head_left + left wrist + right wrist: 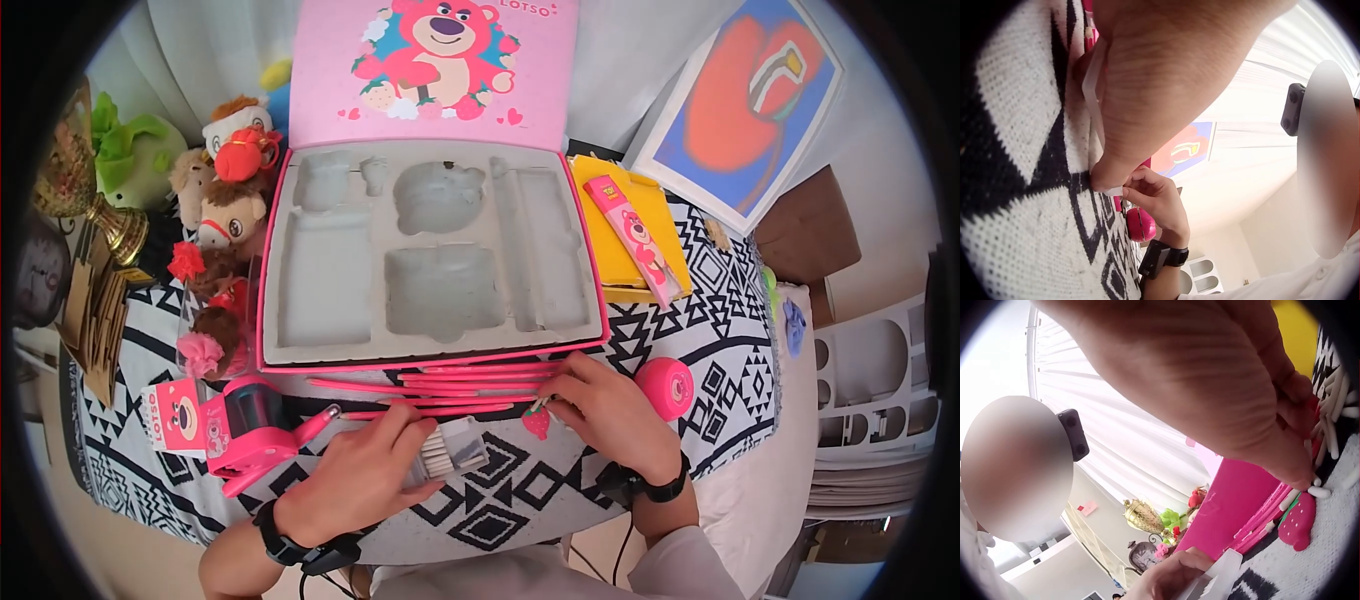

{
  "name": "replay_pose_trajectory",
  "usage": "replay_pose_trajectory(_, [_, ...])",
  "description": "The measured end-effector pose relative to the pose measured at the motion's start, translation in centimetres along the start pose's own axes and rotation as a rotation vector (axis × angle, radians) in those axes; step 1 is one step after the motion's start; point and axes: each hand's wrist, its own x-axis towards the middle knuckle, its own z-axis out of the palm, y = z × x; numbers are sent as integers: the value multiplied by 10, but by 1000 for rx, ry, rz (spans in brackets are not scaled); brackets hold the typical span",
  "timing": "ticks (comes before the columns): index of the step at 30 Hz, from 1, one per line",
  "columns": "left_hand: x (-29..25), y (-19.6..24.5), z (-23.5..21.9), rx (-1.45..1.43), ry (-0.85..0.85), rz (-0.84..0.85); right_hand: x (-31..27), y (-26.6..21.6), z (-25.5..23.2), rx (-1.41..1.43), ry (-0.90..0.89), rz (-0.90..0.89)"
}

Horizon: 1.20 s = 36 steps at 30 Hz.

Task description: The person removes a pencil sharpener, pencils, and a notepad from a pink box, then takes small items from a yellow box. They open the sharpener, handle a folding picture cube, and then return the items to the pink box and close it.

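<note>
In the head view, my left hand grips a small clear plastic box between thumb and fingers. Short white sticks stand in a row inside it. My right hand is bent down to the cloth just right of the box, with thumb and fingertips pinching a small white stick. Loose white sticks lie about those fingertips in the right wrist view. A pink strawberry-shaped piece with a green top sits beside the thumb. Several slim pink pencils lie just beyond both hands.
Behind the pencils stands an open pink box with a grey moulded tray. A pink crank sharpener is at left, a round pink case at right. Plush toys and a yellow box with a pink pack flank it.
</note>
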Motion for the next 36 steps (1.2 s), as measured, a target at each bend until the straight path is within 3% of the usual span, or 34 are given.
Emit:
replay_pose_trajectory(11, [-4,-4,5,10,-14,-9,0,-10,8,-131,25,179])
replay_pose_trajectory(21, [-4,-5,3,12,5,15,4,-14,6,-109,169,88])
replay_pose_trajectory(23, [-4,-5,4,6,0,6,6,-19,5,45,200,-110])
replay_pose_trajectory(24, [-4,-5,5,1,15,22,8,-22,9,46,197,-110])
replay_pose_trajectory(26, [-4,-6,5,-2,29,35,10,-30,21,132,182,-351])
replay_pose_trajectory(36, [-4,-6,5,13,23,39,20,-38,54,109,94,-391])
